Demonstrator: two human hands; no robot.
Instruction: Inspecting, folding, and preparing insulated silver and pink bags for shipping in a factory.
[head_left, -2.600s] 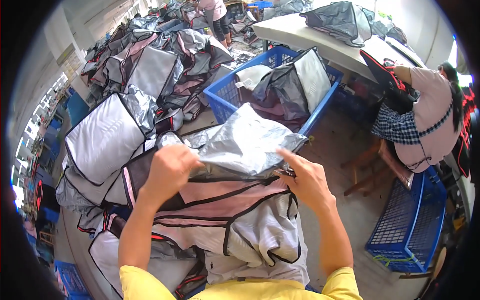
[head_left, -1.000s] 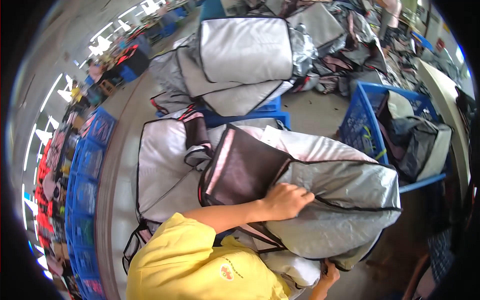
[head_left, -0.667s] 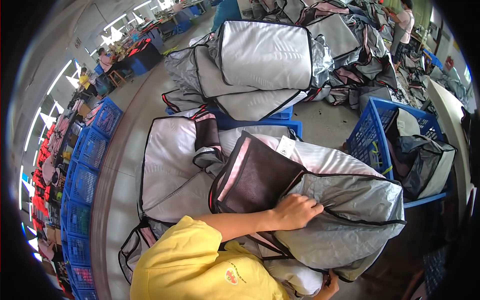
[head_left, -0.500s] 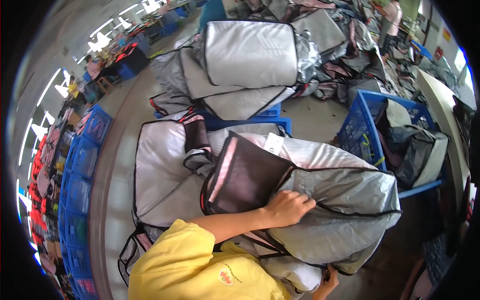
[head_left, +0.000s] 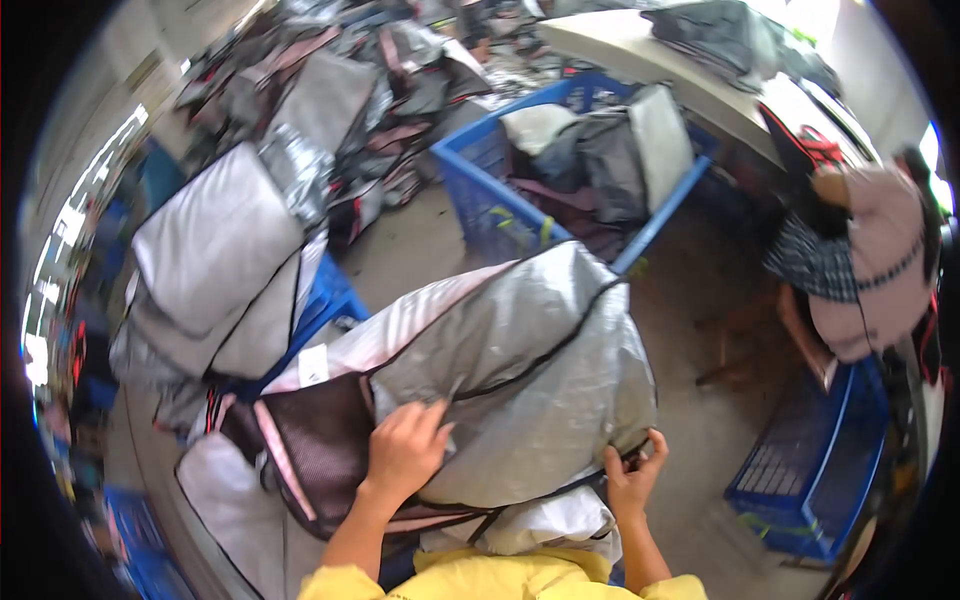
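A large silver insulated bag (head_left: 540, 390) with black edging and a dark mesh panel (head_left: 325, 445) lies in front of me, its near side against my body. My left hand (head_left: 408, 445) is on its silver side just below the black seam, with curled fingers pinching at the fabric. At the bag's right near corner, my right hand (head_left: 632, 475) grips the edge between thumb and bent fingers. Beneath the bag, white-silver material (head_left: 550, 525) bunches up near my waist. A white label (head_left: 313, 365) shows on the bag's far left part.
Folded silver bags (head_left: 215, 245) are stacked at the left. A blue crate (head_left: 480, 190) holding more bags stands beyond. Behind lies a heap of bags (head_left: 320, 100). To the right, a person in pink (head_left: 870, 260) bends by another blue crate (head_left: 800, 460); a pale table (head_left: 650, 55) stands farther back.
The view has swung to the right, bringing the person in pink and a second crate into sight. My left hand has shifted nearer the mesh panel; my right hand shows more fully at the edge.
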